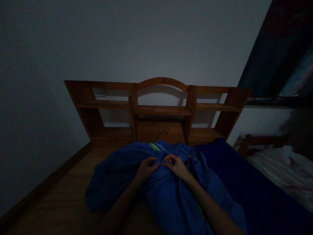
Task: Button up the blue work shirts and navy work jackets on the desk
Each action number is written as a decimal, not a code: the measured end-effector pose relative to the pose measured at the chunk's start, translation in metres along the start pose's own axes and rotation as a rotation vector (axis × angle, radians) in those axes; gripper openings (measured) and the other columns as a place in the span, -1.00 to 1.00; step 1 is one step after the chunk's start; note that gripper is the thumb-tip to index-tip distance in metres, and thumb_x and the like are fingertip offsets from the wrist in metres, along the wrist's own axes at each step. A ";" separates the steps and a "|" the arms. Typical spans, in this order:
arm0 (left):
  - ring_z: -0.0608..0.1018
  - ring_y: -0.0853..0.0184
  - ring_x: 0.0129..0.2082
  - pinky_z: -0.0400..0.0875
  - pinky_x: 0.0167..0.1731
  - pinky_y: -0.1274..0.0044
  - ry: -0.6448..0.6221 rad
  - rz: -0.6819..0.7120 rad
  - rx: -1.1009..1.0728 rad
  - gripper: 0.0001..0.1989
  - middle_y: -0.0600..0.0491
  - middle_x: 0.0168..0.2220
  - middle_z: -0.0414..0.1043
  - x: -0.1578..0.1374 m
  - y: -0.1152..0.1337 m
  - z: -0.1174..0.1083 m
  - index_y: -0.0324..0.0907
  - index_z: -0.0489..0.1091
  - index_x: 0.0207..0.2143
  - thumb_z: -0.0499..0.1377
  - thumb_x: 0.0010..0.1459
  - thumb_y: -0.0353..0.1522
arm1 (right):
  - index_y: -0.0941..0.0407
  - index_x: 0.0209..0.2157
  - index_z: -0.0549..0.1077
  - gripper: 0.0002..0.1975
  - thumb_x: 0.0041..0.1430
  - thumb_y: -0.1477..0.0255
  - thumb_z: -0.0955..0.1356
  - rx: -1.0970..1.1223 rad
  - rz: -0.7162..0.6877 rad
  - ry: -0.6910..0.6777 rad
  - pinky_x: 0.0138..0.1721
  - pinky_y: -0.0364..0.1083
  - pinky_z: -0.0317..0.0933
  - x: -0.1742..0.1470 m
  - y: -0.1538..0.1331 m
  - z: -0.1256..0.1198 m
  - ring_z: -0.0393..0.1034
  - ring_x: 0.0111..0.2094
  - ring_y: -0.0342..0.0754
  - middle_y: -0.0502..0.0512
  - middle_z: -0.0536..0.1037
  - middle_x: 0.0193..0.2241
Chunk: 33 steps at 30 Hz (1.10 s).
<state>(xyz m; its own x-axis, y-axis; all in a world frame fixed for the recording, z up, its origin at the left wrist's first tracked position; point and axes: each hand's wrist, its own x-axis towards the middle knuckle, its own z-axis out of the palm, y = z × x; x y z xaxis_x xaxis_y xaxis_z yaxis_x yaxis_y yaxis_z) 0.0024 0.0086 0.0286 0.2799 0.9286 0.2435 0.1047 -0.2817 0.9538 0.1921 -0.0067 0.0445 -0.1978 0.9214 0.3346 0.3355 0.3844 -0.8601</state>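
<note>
**Both hands gathered a fold of blue jacket on a wooden bed base**

The room was dim. A blue jacket (168,192) lay spread over the bare wooden bed base (66,202), and both hands met near its upper middle. The left hand (146,167) had its fingers (154,160) curled inward, pinching a bunch of the blue cloth. The right hand (176,166) sat just beside it, its fingers (170,159) likewise bent closed on the fabric, the two sets of fingertips nearly touching. Whether either hand held anything besides cloth could not be told in the low light.

Just beyond the fingers, a lime-green stripe (155,146) and some pale lettering showed on the jacket. To the right of the right hand's fingers ran what looked like a zip line, and a thin green edge showed lower down beside the right forearm. The jacket's bulk spread toward the person on both sides of the fingers, covering part of both forearms.

Well beyond the fingers stood a wooden headboard (160,109) with open shelves and an arched top, against a plain pale wall (122,42). To the right of the fingers, a darker blue sheet (244,182) covered the surface. Farther right lay a second bed with a light, patterned cover (281,169).
</note>
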 end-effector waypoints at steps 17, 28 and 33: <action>0.51 0.37 -0.31 0.35 -0.25 0.55 0.177 0.177 0.380 -0.86 0.12 -0.36 0.47 -0.014 0.022 0.009 -0.15 0.40 -0.31 0.12 0.06 -0.32 | 0.14 -0.38 0.47 -0.80 0.02 0.29 0.38 0.035 -0.015 0.006 -0.48 -0.21 0.01 -0.002 -0.003 0.001 0.14 -0.50 -0.21 -0.07 0.29 -0.55; 0.49 0.35 -0.27 0.35 -0.21 0.51 0.258 0.287 0.537 -0.85 0.09 -0.30 0.44 -0.015 0.015 0.011 -0.12 0.36 -0.25 0.11 0.07 -0.37 | 0.14 -0.39 0.47 -0.79 0.00 0.28 0.39 0.044 -0.003 0.025 -0.49 -0.21 0.02 -0.002 -0.006 0.002 0.14 -0.51 -0.21 -0.07 0.30 -0.56; 0.47 0.33 -0.25 0.34 -0.19 0.49 0.262 0.349 0.584 -0.85 0.08 -0.30 0.43 -0.015 0.014 0.011 -0.11 0.34 -0.26 0.09 0.08 -0.41 | 0.15 -0.40 0.46 -0.79 0.01 0.29 0.38 0.045 0.002 0.028 -0.47 -0.20 0.03 -0.002 -0.009 0.002 0.14 -0.50 -0.20 -0.07 0.30 -0.56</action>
<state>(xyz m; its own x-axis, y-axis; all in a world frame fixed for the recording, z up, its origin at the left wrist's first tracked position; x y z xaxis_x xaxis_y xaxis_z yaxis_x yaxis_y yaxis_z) 0.0099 -0.0115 0.0364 0.1604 0.7679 0.6201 0.5637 -0.5870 0.5811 0.1875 -0.0117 0.0507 -0.1707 0.9238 0.3427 0.2939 0.3797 -0.8772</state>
